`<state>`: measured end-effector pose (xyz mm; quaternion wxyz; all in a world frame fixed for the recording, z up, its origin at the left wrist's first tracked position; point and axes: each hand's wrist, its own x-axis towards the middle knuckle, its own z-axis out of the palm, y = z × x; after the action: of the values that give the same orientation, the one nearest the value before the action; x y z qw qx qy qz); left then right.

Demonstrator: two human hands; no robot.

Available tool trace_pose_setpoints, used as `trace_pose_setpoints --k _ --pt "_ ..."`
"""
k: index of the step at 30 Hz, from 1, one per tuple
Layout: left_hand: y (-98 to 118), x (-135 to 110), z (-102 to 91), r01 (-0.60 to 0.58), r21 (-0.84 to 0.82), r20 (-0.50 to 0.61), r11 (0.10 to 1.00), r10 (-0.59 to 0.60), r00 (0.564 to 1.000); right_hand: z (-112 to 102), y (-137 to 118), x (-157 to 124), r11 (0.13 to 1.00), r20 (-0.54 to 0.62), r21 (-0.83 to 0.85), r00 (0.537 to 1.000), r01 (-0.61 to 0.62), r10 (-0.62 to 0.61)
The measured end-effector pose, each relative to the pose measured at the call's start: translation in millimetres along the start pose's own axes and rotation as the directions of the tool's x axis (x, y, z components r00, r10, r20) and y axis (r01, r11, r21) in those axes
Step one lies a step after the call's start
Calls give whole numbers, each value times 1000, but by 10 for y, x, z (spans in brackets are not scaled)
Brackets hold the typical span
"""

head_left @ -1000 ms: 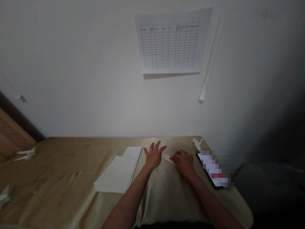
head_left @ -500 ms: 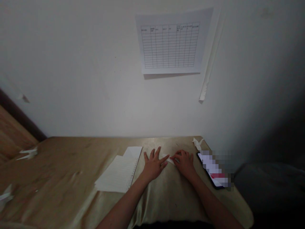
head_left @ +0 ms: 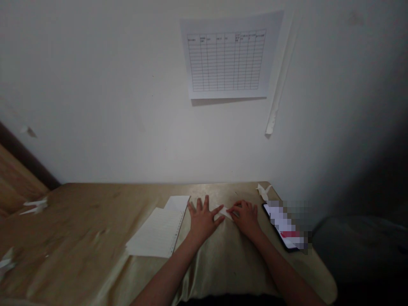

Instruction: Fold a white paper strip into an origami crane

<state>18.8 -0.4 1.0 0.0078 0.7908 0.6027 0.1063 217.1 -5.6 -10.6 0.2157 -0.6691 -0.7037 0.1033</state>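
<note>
A small folded piece of white paper lies on the cloth-covered table between my two hands. My left hand rests with its fingers spread, the thumb and index finger at the paper's left end. My right hand has its fingers bent and drawn together at the paper's right end, pinching it. Part of the paper is hidden under the right fingertips. Left of my left hand lies a lined notepad with holes along its right edge, and another white sheet sticks out behind it.
A phone with a lit screen lies right of my right hand. Behind it sits a folded paper shape. More folded papers lie at the table's far left. A printed table sheet hangs on the wall.
My left hand has slid slightly left, away from my right hand, leaving more of the folded paper showing. My right hand stays nearly where it was, at the paper's right end.
</note>
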Motion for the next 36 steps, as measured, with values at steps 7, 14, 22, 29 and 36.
trace_pose_setpoints --k 7,14,22,29,36 --pt "-17 -3 -30 44 22 -36 999 -43 998 7 4 5 1000 -16 11 1000 5 -5" --pt "-45 19 30 74 48 -38 996 -73 997 19 17 7 1000 4 23 1000 -10 10" --pt "-58 8 41 54 41 -52 998 -52 997 -13 45 3 996 56 69 996 64 -68" --pt "6 -26 -99 -160 -78 -59 984 155 986 -6 28 18 995 76 50 993 89 -92" --pt "14 20 6 -115 -145 2 983 117 993 -5 20 15 985 83 121 987 124 -135"
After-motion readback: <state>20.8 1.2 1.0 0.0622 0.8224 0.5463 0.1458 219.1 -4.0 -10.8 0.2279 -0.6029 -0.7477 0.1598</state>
